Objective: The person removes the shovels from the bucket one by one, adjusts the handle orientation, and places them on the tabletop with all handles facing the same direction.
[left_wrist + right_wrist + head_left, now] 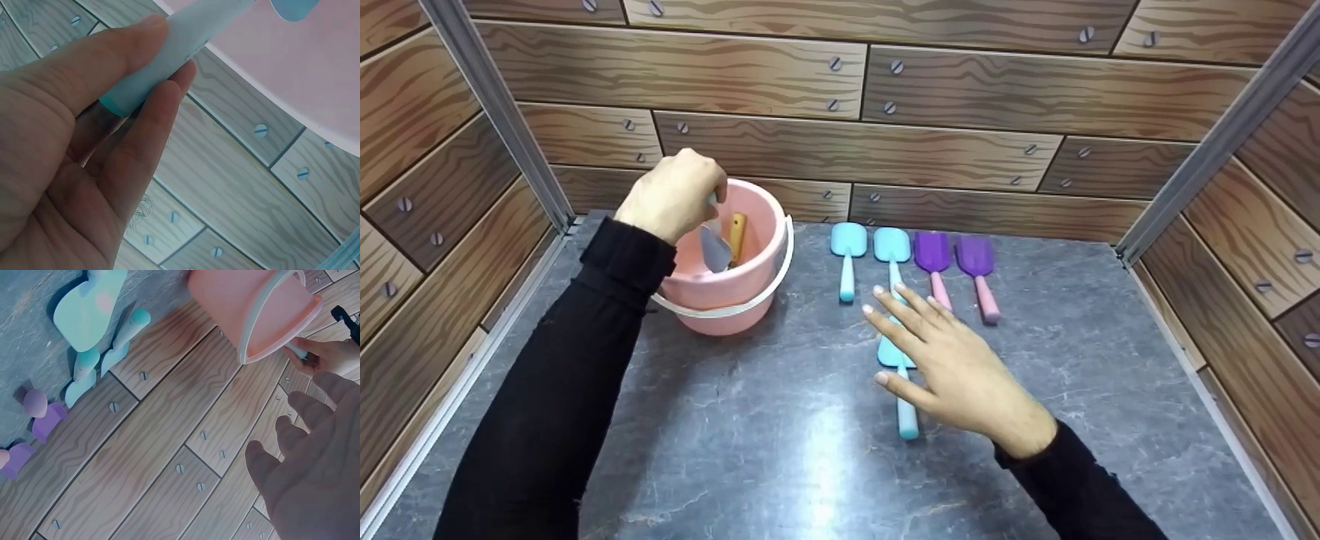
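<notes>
At the pink bucket (720, 319), my left hand (671, 199) pinches a pale blue handle (169, 62) with a teal end between thumb and fingers. The head of that tool is hidden, so I cannot tell its kind. A grey trowel blade (715, 249) and a yellow handle (738, 232) show inside the bucket. My right hand (960, 367) is spread with straight fingers, overlapping a turquoise toy shovel (907, 416) in the head view. Behind it lie two more turquoise shovels (849, 240) and two purple shovels (975, 256) with pink handles.
A white bail (769, 289) hangs on the bucket's front side. The grey marbled tabletop (750, 450) is bounded by wood-patterned walls (780, 75) at the back and sides, with metal posts (502, 112) at the corners.
</notes>
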A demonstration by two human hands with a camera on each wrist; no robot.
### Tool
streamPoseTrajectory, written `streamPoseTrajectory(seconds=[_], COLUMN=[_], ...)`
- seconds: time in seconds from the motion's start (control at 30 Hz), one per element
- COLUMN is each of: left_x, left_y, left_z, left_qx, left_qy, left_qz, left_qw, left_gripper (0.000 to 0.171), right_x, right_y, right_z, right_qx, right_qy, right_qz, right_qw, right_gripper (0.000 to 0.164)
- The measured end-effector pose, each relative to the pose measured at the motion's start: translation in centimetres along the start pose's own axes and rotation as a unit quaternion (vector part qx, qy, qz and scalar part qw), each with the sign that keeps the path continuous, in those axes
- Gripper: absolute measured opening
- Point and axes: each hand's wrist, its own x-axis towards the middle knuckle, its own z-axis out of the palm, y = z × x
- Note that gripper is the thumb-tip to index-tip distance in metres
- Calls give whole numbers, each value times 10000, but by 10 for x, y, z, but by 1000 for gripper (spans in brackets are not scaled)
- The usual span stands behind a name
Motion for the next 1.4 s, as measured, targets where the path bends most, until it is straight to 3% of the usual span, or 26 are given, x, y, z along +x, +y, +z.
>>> streamPoseTrajectory(seconds=[0.57,1.07,1.4], left_x=[-22,-34,-38], left_y=[4,17,25], left_z=[11,11,15], left_qx=[43,131,237], left_qy=[764,1291,1538], left_qz=[169,168,187], left_qw=[9969,9914,9876], left_gripper=[18,9,16], right_x=[-3,-4,-3], right_y=[14,17,19], right_z=[4,1,-1], right_qx=[-195,-210,-253], right_qy=[-381,-328,-255], right_qz=[-26,-10,-57], right_qw=[9991,9992,9993], right_gripper=[84,85,85])
